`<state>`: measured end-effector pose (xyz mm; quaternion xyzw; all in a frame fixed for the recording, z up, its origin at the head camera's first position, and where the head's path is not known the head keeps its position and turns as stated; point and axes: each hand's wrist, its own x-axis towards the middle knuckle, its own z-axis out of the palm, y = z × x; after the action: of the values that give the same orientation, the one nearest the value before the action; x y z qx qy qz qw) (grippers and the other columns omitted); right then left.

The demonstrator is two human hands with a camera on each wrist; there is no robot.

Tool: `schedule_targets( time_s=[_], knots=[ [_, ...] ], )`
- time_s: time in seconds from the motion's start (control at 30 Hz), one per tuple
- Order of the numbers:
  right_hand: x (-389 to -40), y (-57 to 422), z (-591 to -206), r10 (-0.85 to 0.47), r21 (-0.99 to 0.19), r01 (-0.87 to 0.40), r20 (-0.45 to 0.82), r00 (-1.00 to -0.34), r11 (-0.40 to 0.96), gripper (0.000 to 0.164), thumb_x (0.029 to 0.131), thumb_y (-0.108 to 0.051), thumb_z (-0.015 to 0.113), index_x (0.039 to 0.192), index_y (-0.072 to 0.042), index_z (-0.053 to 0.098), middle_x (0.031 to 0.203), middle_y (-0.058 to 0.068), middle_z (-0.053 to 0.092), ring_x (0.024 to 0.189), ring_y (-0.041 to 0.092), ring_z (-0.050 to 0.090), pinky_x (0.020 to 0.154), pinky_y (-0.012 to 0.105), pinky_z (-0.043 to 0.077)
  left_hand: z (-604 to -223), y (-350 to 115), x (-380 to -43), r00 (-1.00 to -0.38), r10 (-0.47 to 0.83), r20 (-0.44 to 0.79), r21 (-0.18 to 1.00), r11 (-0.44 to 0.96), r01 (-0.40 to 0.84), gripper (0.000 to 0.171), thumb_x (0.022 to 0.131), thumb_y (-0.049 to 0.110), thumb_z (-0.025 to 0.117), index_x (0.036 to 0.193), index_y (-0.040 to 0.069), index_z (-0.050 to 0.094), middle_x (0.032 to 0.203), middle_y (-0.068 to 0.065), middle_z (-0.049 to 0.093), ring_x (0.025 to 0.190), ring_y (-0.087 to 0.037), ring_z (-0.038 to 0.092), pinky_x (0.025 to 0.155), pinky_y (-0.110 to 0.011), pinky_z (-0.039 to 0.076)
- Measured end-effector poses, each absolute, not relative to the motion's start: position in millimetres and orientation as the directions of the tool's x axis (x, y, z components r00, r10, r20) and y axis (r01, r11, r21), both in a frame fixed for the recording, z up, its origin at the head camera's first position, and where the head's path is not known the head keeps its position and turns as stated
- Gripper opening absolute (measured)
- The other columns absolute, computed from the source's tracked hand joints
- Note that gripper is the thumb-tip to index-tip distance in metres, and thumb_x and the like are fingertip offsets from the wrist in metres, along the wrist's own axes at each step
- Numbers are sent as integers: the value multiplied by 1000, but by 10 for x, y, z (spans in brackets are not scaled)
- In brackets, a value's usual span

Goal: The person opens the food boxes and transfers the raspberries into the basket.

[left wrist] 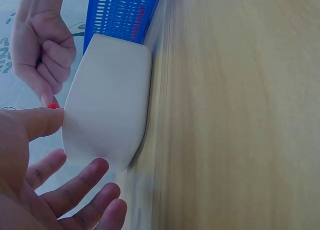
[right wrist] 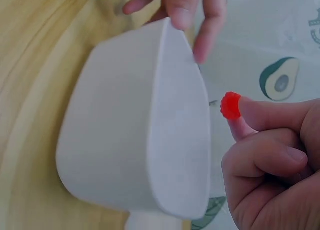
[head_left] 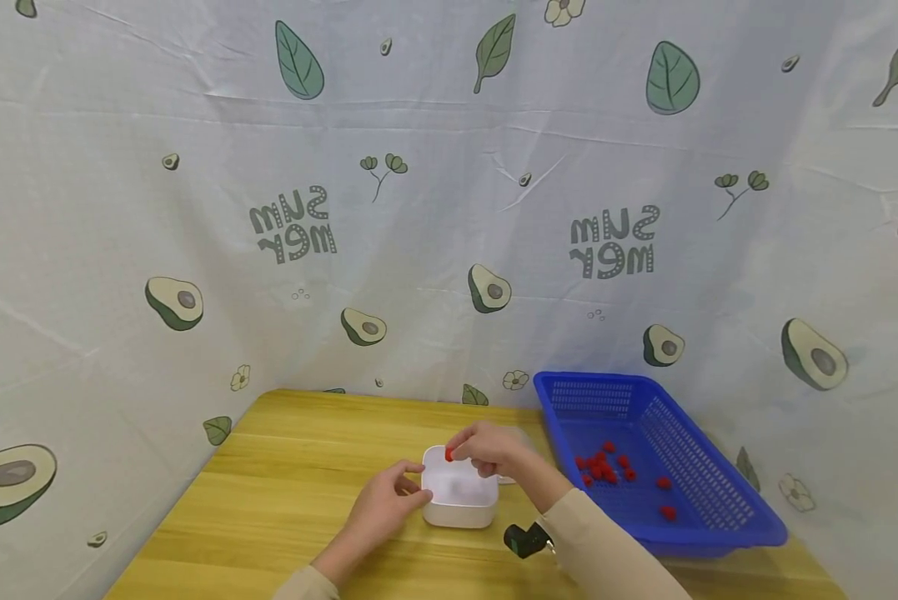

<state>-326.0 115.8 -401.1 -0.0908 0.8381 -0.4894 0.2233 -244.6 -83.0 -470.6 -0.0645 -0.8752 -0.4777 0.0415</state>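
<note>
A white, rounded square box stands on the wooden table, its open top facing up in the head view. My left hand is at the box's left side, fingers loosely spread, with the thumb touching its edge in the left wrist view. Between thumb and index finger, my right hand pinches a red raspberry, bumpy all over. In the head view this hand hovers above the box's opening. Several more red raspberries lie in the blue basket to the right.
Behind the right hand is a pale object, mostly hidden. A small black object sits beside the right sleeve. The wooden table ends at a printed curtain at the back.
</note>
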Motion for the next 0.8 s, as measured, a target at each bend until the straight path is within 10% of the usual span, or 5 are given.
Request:
schedule_targets(
  time_s=[0.8],
  knots=[
    [-3367, 2138, -3561, -324, -887, 54, -224, -919, 459, 32, 95, -4, 61, 124, 9, 60, 57, -5, 32, 47, 9, 24, 47, 23, 25, -4724, -827, -2432, -985, 77, 154, 829, 532, 171, 42, 88, 34, 76, 125, 17, 66, 95, 2, 70, 88, -16, 61, 72, -37, 49]
  ],
)
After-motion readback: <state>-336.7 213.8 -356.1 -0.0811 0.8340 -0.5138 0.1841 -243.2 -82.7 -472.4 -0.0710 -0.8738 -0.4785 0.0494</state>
